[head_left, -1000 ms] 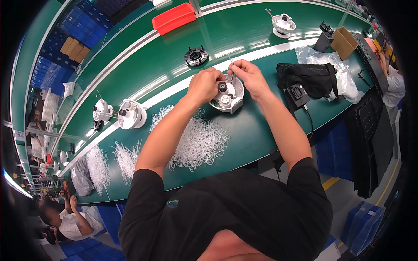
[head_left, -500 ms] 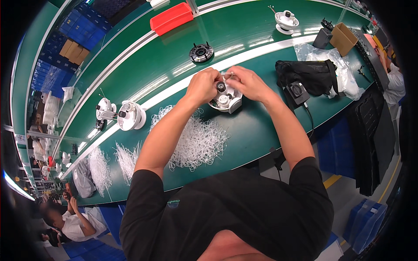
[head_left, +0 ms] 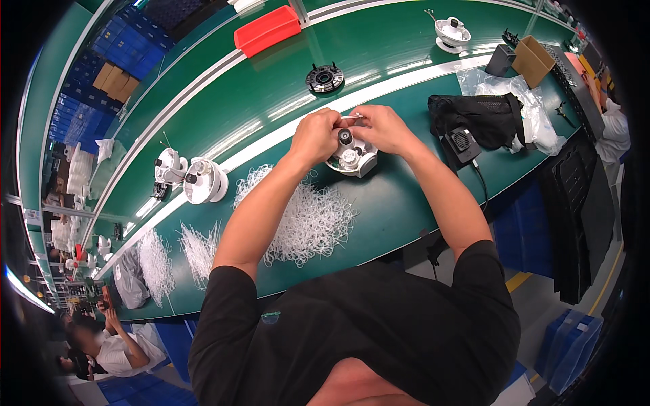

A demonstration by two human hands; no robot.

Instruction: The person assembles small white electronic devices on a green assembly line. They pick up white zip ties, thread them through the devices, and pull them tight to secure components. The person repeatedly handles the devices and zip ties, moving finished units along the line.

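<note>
A white dome-camera housing (head_left: 365, 164) with a black lens (head_left: 345, 137) stands on the green bench in front of me. My left hand (head_left: 314, 138) is closed at its far left edge, fingertips pinched together. Opposite it, my right hand (head_left: 384, 128) pinches from the far right. Between the fingertips runs a short white cable (head_left: 350, 117), gripped at both ends just above the housing's far rim. My fingers cover part of the housing and most of the cable. Left of the housing lies a heap of looped white cable ties (head_left: 308, 223).
A black ring-shaped part (head_left: 325, 79) lies on the green conveyor (head_left: 393, 51) beyond my hands. More white camera units (head_left: 203, 181) stand at left, another camera unit (head_left: 451, 32) at far right. A black bag (head_left: 474, 120), small fan device (head_left: 462, 143) and red tray (head_left: 267, 30) are nearby.
The black ring and the camera units on the conveyor have shifted slightly right. My right hand has tilted and drawn its fingertips a little toward the left hand at the cable.
</note>
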